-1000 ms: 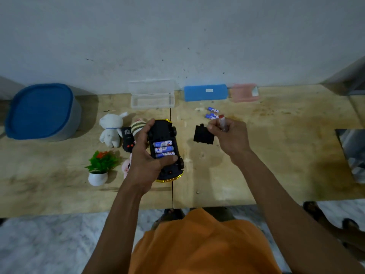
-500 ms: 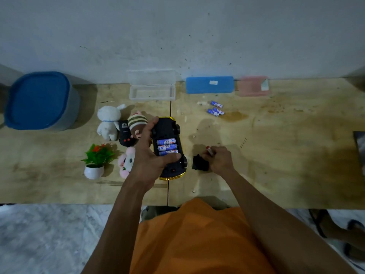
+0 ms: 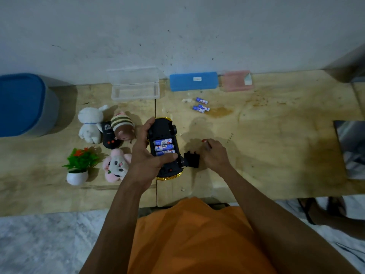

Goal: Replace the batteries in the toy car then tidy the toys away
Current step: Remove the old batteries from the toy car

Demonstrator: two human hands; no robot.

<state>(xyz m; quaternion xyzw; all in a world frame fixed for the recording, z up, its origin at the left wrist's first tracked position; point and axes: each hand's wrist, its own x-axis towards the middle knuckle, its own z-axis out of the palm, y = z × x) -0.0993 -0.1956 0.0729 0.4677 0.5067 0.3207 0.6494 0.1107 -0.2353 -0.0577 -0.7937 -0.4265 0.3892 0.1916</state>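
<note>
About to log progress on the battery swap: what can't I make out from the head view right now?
- Tool in the right hand: only a red tip shows; the fingers hide the rest.
- Toy car body: turned underside up and partly wrapped by the left hand.
- Third battery in the car: partly under the left thumb.
- Loose batteries: too small to read.
- Blue bin: cut by the left edge.

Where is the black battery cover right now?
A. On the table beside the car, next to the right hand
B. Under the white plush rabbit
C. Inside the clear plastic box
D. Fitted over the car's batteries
A: the battery cover lies on the table between the toy car, whose batteries are exposed, and the right hand.
</note>
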